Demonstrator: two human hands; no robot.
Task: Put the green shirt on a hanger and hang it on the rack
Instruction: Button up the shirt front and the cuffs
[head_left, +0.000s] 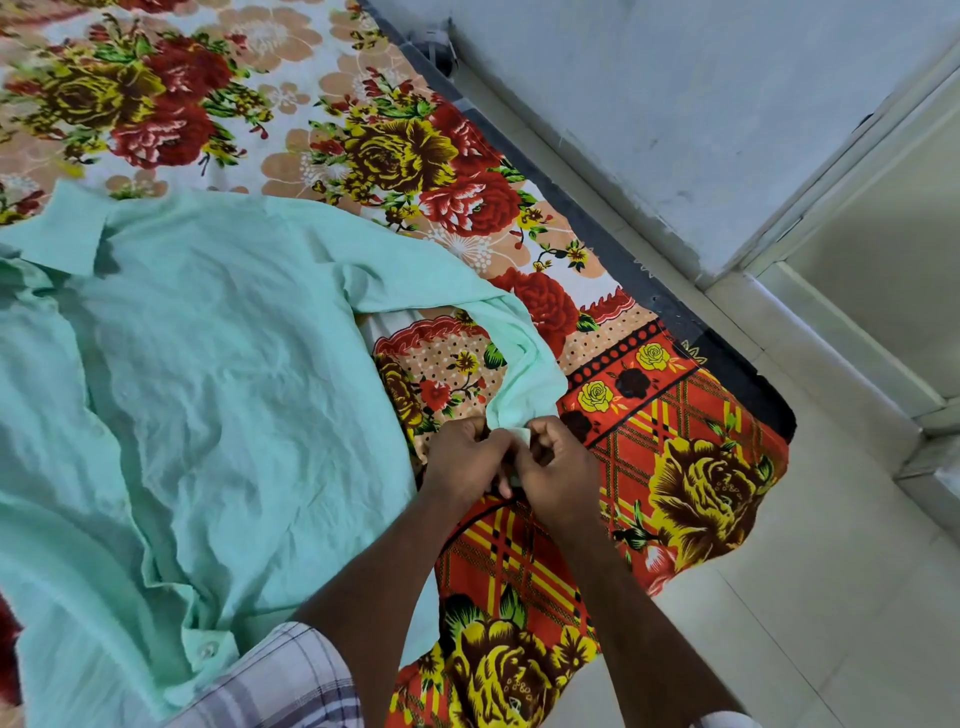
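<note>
Left hand (467, 460), right hand (563, 470) pinch shirt (208, 364) (cuff (519, 415)).

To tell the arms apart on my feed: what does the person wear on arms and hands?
The left hand and the right hand are bare: no gloves, rings or watch show. The left arm wears a short checked sleeve, pale with dark lines. The right forearm is bare; a scrap of white fabric shows at the frame's bottom edge.
</note>
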